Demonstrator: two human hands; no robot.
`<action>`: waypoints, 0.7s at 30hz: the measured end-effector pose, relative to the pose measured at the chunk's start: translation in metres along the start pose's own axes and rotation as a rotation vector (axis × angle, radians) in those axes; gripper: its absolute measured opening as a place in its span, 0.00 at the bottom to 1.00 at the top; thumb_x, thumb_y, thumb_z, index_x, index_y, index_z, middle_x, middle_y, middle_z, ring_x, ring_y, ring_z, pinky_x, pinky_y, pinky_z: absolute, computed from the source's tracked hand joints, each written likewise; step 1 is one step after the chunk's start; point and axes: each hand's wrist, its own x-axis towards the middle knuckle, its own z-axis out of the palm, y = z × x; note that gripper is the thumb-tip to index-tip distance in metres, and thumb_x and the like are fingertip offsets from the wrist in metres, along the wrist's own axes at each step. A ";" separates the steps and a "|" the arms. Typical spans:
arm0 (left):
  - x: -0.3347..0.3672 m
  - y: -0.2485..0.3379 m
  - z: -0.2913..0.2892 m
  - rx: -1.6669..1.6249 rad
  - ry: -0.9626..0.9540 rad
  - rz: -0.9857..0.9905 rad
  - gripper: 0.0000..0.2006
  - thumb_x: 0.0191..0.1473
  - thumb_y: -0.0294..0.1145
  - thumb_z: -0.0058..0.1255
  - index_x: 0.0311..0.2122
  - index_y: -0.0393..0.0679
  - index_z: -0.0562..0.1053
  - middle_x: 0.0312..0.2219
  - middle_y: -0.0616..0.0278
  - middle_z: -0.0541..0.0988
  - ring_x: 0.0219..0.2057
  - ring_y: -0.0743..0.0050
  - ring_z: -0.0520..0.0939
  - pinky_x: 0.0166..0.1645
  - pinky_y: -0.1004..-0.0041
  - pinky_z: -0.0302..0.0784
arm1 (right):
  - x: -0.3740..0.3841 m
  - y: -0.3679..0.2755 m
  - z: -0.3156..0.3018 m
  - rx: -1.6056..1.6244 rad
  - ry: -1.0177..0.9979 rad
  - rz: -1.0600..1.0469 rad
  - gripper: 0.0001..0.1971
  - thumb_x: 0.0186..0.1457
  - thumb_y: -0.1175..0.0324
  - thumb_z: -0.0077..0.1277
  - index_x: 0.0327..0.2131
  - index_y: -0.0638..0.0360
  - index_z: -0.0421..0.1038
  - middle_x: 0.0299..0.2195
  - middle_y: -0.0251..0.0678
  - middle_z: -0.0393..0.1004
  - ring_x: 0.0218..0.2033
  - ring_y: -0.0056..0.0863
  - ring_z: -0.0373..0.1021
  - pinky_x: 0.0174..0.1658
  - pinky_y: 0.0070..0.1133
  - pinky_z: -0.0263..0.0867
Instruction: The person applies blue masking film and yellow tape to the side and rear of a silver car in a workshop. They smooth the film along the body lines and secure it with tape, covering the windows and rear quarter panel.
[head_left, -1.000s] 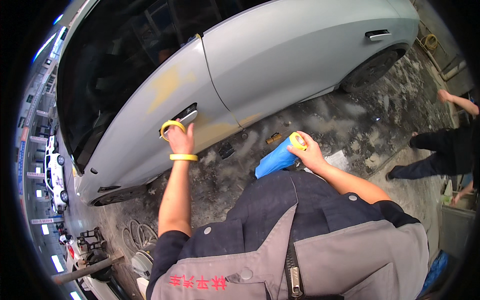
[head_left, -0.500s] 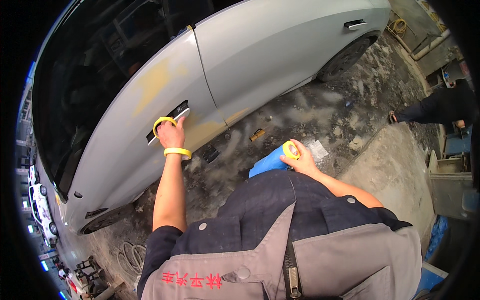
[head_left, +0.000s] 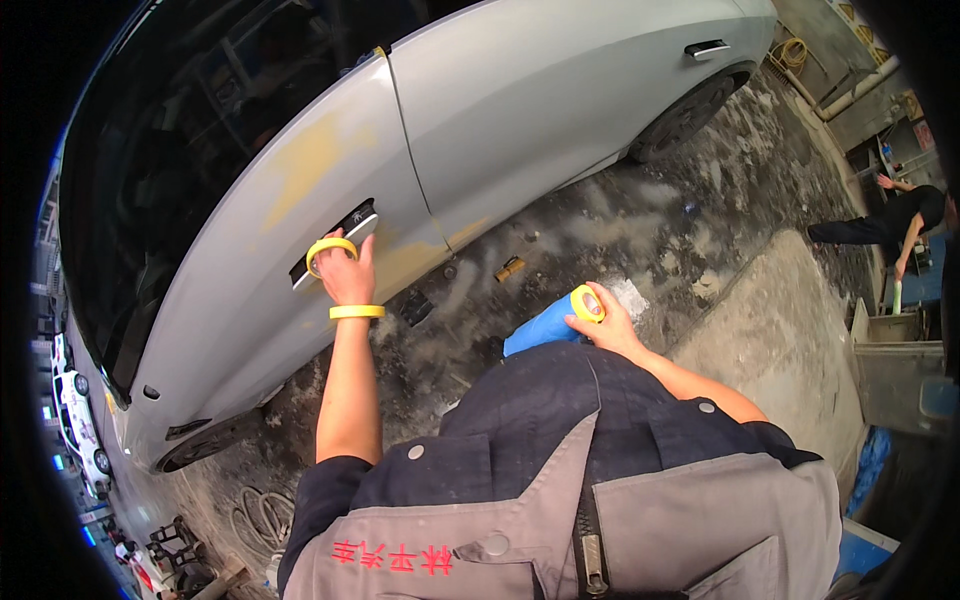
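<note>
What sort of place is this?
Probably a car body workshop: a grey car with yellowish patches on its door, a blue cylindrical roll with yellow tape in the right hand, and a white car further off.

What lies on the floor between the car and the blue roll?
The head view shows a small yellow-brown object and, left of it, a dark piece between car and blue roll.

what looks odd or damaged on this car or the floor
The grey car door has uneven yellowish patches near its handle, unlike the plain grey around them. The dark floor is blotched with pale marks.
</note>
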 end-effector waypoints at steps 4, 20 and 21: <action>-0.063 0.036 0.007 -0.133 0.024 0.241 0.40 0.50 0.44 0.68 0.62 0.32 0.64 0.57 0.40 0.70 0.62 0.40 0.67 0.66 0.53 0.62 | 0.002 -0.001 -0.008 0.026 0.000 0.015 0.43 0.47 0.58 0.72 0.63 0.65 0.62 0.52 0.45 0.76 0.53 0.28 0.73 0.56 0.25 0.68; -0.058 0.081 -0.008 -0.464 -0.023 -0.148 0.26 0.58 0.36 0.60 0.59 0.36 0.70 0.42 0.52 0.81 0.39 0.55 0.82 0.46 0.62 0.76 | 0.035 -0.040 -0.028 -0.022 -0.265 -0.102 0.44 0.48 0.59 0.71 0.64 0.65 0.62 0.54 0.45 0.74 0.55 0.28 0.71 0.59 0.26 0.66; -0.052 0.070 -0.014 -0.506 -0.091 -0.262 0.26 0.58 0.37 0.61 0.58 0.36 0.70 0.43 0.56 0.82 0.37 0.65 0.81 0.44 0.68 0.76 | 0.035 -0.041 -0.030 -0.031 -0.256 -0.094 0.43 0.48 0.59 0.72 0.64 0.65 0.62 0.53 0.43 0.75 0.54 0.26 0.71 0.58 0.26 0.66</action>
